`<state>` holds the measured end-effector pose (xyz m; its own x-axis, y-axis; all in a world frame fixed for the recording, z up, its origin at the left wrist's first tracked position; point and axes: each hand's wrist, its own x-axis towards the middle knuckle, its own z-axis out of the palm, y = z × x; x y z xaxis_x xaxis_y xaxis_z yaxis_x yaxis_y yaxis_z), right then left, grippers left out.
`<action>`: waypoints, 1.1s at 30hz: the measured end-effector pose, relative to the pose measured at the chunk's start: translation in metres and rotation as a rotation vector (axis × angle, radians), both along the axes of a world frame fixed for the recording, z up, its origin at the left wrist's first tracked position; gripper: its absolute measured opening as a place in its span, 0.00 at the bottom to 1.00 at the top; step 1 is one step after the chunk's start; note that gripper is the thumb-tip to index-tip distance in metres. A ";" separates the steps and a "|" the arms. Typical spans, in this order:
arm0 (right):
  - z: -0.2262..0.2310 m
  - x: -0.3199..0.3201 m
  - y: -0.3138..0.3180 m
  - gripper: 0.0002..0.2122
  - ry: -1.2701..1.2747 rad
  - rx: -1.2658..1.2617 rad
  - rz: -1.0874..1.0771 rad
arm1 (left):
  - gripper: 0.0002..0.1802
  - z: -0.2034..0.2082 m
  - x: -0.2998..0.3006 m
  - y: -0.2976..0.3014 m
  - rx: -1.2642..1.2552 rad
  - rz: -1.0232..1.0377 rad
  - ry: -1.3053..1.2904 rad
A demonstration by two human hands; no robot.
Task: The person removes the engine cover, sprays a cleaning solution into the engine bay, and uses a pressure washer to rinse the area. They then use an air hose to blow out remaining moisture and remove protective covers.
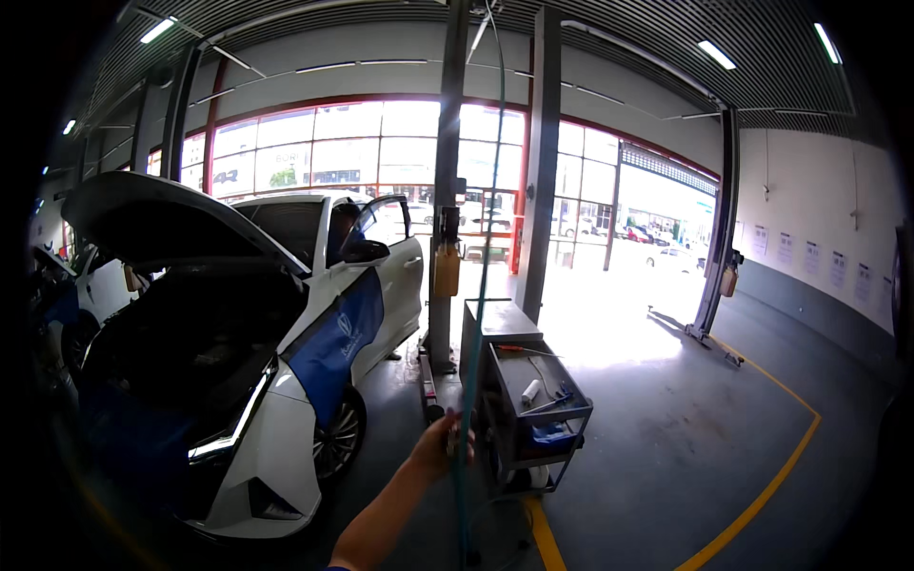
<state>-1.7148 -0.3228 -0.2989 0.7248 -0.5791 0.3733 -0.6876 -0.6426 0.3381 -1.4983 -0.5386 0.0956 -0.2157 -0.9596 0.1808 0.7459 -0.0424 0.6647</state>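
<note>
My left hand (pixel 441 449) reaches up from the lower edge and is closed around a thin green hose (pixel 480 314). The hose hangs from the ceiling and runs down past my hand to the lower edge of the picture. Ahead on the left stands a white car (pixel 405 276) with its hood (pixel 181 219) raised and a front door (pixel 386 217) ajar. A blue fender cover (pixel 333 347) drapes over its side. Another dark blue cover hangs over its front, partly in shadow. My right hand is out of the picture.
Just beyond my hand stands a tool cart (pixel 562 416) with a white bottle (pixel 530 391) and tools on top. Behind it is a grey cabinet (pixel 505 319). Lift posts (pixel 543 171) rise beside the car. A yellow line (pixel 762 504) marks the floor on the right.
</note>
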 end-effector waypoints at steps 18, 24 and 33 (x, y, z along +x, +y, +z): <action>0.553 0.330 0.081 0.10 -1.572 2.046 0.586 | 0.15 -0.278 0.050 0.783 0.858 0.972 -0.759; 0.442 0.302 0.116 0.16 -1.845 1.196 0.398 | 0.16 -0.241 0.069 0.834 0.858 1.156 -0.914; -0.060 0.175 0.468 0.15 -0.608 1.493 -0.319 | 0.20 -0.244 0.068 0.837 0.911 1.184 -1.105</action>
